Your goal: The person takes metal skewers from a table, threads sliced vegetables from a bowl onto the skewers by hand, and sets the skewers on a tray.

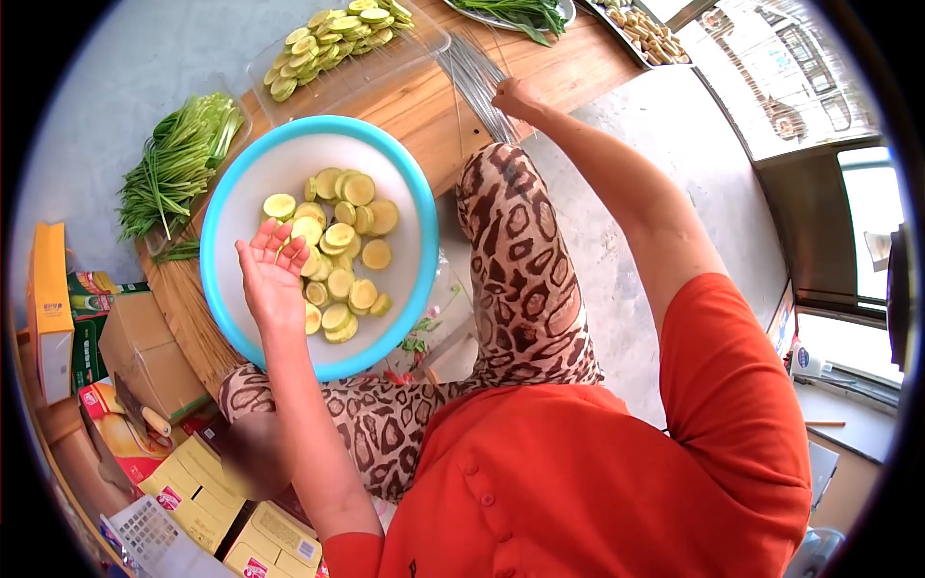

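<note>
A white basin with a blue rim [422, 193] holds many round green-yellow vegetable slices [339, 236]. Over its left part is my left hand [273, 273], palm up with fingers spread and slightly curled, nothing visibly held. My right hand [517, 99] is at the right, its fingers bent together at a bundle of thin metal skewers [479, 85] lying on the wooden board [429, 120]. Whether a skewer is between those fingers is too small to tell.
More slices [332, 43] fill a clear tray behind the basin. Chopped green stems [183, 159] lie at the left. A plate of greens [520, 12] and a tray of pale pieces [644, 37] stand at the back. Cardboard boxes [145, 352] are at lower left.
</note>
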The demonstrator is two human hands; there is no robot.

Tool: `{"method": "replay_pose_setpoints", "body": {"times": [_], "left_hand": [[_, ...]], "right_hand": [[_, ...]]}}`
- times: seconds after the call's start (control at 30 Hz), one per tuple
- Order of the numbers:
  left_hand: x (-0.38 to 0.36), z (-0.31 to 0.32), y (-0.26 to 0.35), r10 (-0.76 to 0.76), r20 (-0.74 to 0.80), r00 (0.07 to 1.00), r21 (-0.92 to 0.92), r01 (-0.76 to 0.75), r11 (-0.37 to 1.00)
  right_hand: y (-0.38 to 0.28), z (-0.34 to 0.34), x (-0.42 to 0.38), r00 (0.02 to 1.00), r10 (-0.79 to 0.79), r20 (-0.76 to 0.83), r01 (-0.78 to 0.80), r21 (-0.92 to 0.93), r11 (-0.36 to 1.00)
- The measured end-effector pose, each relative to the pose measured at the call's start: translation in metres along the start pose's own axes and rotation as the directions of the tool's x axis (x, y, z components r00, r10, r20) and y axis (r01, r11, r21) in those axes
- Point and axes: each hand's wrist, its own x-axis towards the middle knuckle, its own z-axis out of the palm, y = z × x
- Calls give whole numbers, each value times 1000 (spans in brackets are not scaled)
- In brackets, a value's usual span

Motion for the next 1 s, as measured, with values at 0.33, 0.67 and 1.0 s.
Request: {"method": "replay_pose_setpoints", "body": {"times": [0.33,0.67,1.0], "left_hand": [[2,-9,3,-28,16,999,-10,28,1000],[3,-26,13,2,53,999,-85,2,996],[6,-48,16,83,61,995,-187,-71,980]], "right_hand": [[-35,-77,-87,920,-99,379,-298,842,450],[-154,-69,-271,702,-573,423,58,768,638],[-195,17,-301,381,-697,607,68,733,676]]}}
